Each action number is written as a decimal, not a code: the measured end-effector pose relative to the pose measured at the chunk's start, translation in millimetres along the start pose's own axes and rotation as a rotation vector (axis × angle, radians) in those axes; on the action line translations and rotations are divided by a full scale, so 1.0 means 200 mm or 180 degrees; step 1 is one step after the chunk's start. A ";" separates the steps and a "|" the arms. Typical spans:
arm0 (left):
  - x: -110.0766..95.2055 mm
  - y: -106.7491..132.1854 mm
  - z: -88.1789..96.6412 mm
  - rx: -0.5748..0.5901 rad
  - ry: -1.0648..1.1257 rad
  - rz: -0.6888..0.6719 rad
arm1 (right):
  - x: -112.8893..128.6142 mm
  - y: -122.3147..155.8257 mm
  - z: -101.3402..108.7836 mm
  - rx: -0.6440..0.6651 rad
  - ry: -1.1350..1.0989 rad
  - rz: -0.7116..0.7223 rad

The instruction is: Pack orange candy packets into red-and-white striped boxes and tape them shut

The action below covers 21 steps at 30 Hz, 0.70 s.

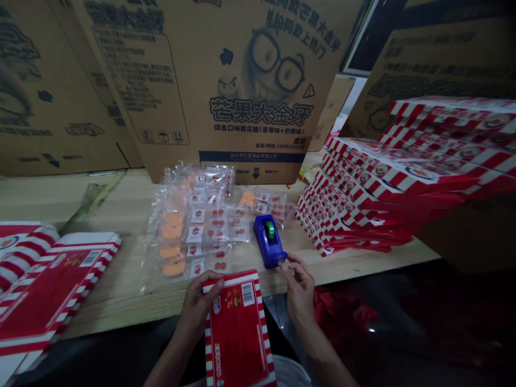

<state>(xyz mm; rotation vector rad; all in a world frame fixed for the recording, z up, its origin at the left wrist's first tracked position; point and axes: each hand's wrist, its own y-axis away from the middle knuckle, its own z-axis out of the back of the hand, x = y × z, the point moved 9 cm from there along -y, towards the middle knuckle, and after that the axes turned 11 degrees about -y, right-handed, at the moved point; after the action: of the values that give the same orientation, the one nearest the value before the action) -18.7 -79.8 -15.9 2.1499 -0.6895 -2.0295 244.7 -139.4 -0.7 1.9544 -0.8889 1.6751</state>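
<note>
- Wooden workbench (108, 207), big cardboard cartons (242, 70) standing behind it, and stacks of flat red-and-white boxes (363, 199) off to the right.
- Clear packs of orange candy (193, 226) mid-bench, probably light and slippery.
- Flat striped carton (236, 333) over the near edge: thin, fairly stiff card, best held by its edges.
- Left hand (197, 303) on top of it, fingers spread; can't tell where the thumb is.
- Right hand (298, 290) loosely curled, fingertips (288, 259) touching the blue tape dispenser (268, 242), which looks chunky and fairly heavy.

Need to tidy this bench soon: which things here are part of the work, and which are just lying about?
In hand: left hand holding a red striped carton; right hand at a blue tape dispenser.

Lying by: stacked red striped cartons; flat cartons at left; clear packets of orange pieces; big cardboard boxes.
</note>
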 end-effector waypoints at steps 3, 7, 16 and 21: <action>0.01 -0.01 0.01 -0.0009 0.0089 0.0024 | -0.07 0.04 0.03 0.0044 0.0201 0.0008; -0.07 -0.04 0.03 -0.0064 0.0235 -0.0072 | -0.13 0.00 0.05 0.0123 0.0408 0.0108; -0.38 -0.11 0.11 0.0310 -0.0681 -0.0580 | 0.04 0.05 0.01 0.0637 0.0372 0.0272; -0.42 -0.13 0.02 0.1131 -0.1645 -0.0941 | 0.28 0.17 -0.51 0.2903 0.0590 0.0197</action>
<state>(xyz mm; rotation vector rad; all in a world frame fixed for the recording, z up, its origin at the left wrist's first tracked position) -15.9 -22.7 50.4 1.9899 -0.8895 -2.8661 152.1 -106.1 69.1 2.2198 -0.0779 2.5307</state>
